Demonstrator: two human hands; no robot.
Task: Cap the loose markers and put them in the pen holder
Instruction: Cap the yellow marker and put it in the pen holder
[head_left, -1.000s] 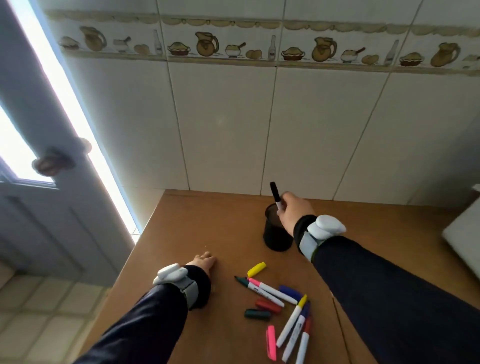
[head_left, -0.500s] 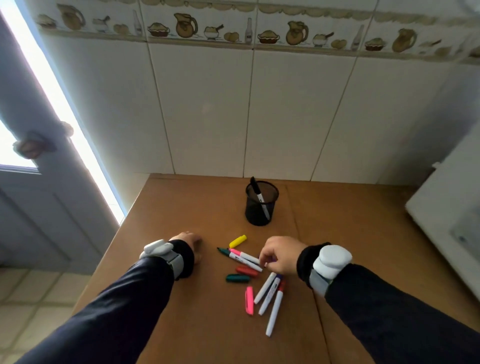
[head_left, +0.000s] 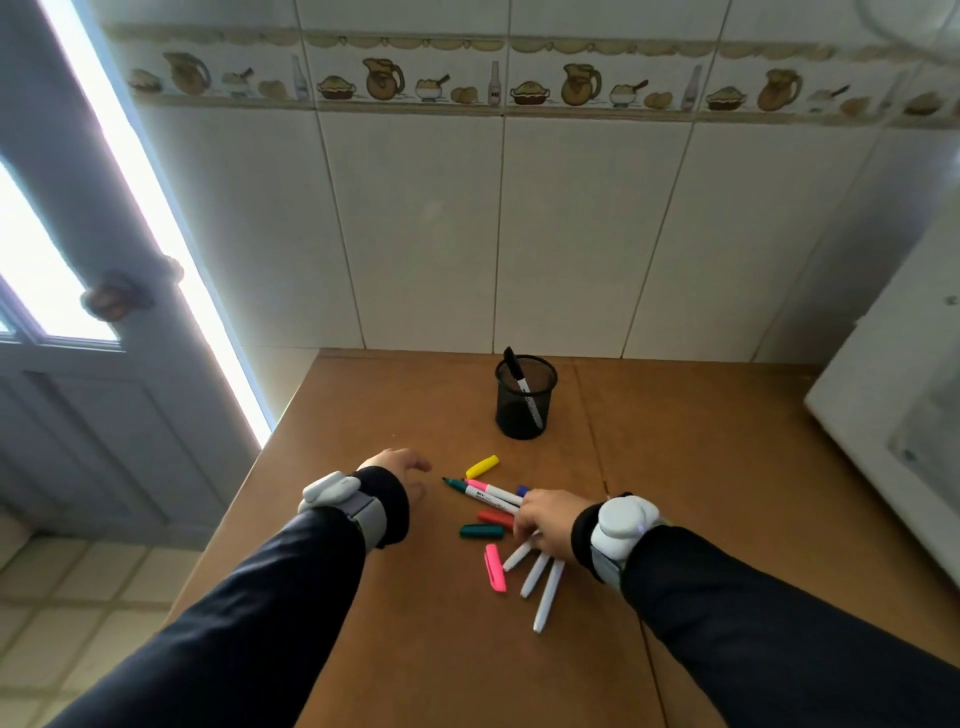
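Note:
A black mesh pen holder (head_left: 524, 402) stands at the back of the brown table with one black-capped marker (head_left: 515, 370) leaning in it. In front of it lie loose markers and caps. A green-tipped marker (head_left: 456, 484) and a pink-tipped marker (head_left: 491, 489) lie uncapped side by side. Yellow (head_left: 482, 466), blue (head_left: 522, 490), red (head_left: 493, 517), dark green (head_left: 480, 531) and pink (head_left: 494, 567) caps lie around them. My right hand (head_left: 545, 522) rests over three white markers (head_left: 546, 597), fingers curled down on their upper ends. My left hand (head_left: 401, 464) is left of the pile, fingers spread, holding nothing.
The table (head_left: 405, 649) meets a tiled wall at the back. A white appliance (head_left: 893, 447) stands along the table's right side. The table's left edge drops to a tiled floor beside a grey door (head_left: 104, 415).
My right hand left the black marker in the holder and came back down onto the loose markers. My left hand has opened its fingers a little.

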